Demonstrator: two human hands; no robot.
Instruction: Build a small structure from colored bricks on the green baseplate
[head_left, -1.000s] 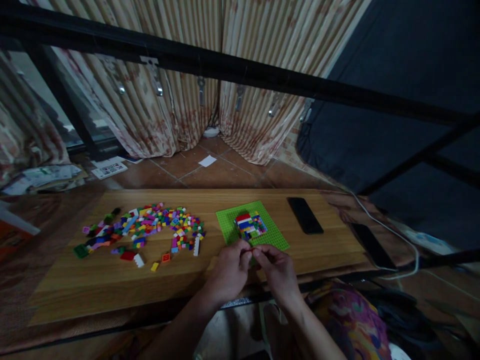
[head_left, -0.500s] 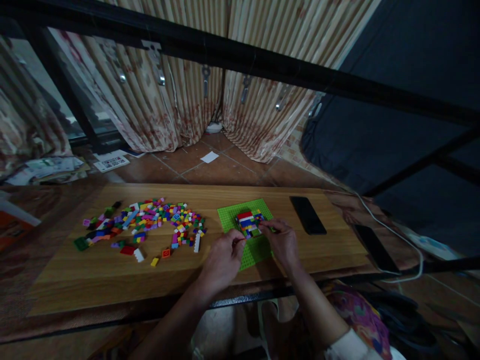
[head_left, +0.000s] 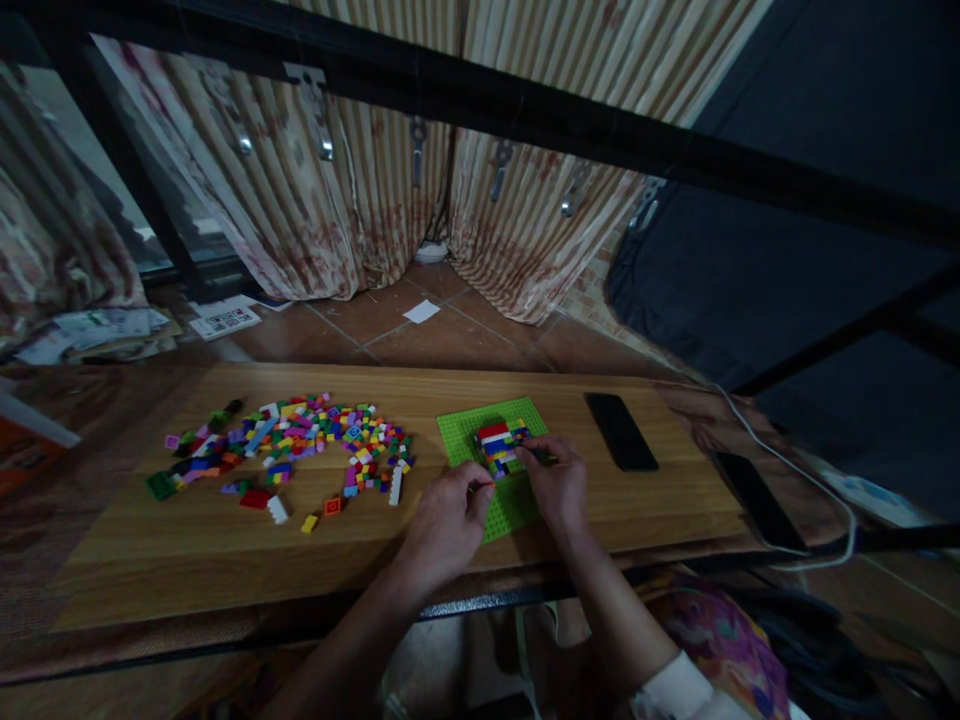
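Note:
On the green baseplate [head_left: 512,513] stands a low build of coloured bricks [head_left: 496,447], with red, white, blue and yellow rows. My left hand [head_left: 448,512] is over the plate's near left edge, thumb and forefinger pinched; a small reddish brick shows at their tips. My right hand [head_left: 557,487] bends in from the right, its fingertips drawn together against the right side of the build. Whatever those fingers may hold is hidden.
Many loose bricks [head_left: 300,430] are spread over the left half of the wooden board [head_left: 225,570]. A black phone [head_left: 621,430] lies right of the plate. Farther right, a second phone [head_left: 759,500] rests beside a white cable [head_left: 852,520].
My right hand has shifted slightly left and closer in to the build. My left hand keeps its pinch in nearly the same place. The camera view has moved slightly.

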